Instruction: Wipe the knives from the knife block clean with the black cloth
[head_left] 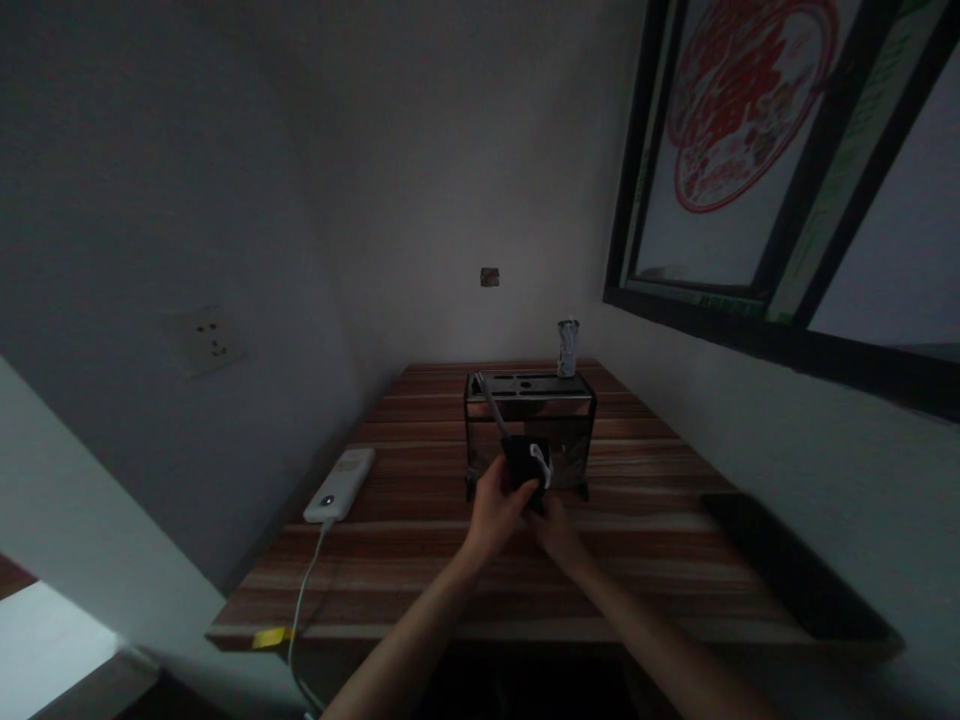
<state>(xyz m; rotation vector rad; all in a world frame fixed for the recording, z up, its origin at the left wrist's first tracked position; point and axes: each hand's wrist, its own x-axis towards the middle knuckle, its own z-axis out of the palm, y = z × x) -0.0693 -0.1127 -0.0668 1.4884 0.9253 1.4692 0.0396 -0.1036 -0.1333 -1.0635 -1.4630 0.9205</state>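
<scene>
Both my hands meet over the striped wooden table (420, 560), just in front of a dark rectangular rack (529, 420). My left hand (499, 505) and my right hand (555, 530) grip a small black object with a white patch (529, 462). A thin grey rod (491, 405) rises from that object up and left, across the rack's top left corner. The room is dim, so I cannot tell what the object is.
A white power bank (340, 484) with a white cable (304, 590) lies at the table's left. A metallic can (568, 348) stands behind the rack. A flat black object (787, 570) lies along the right edge. A wall socket (208, 340) is on the left wall, a window (780, 150) on the right.
</scene>
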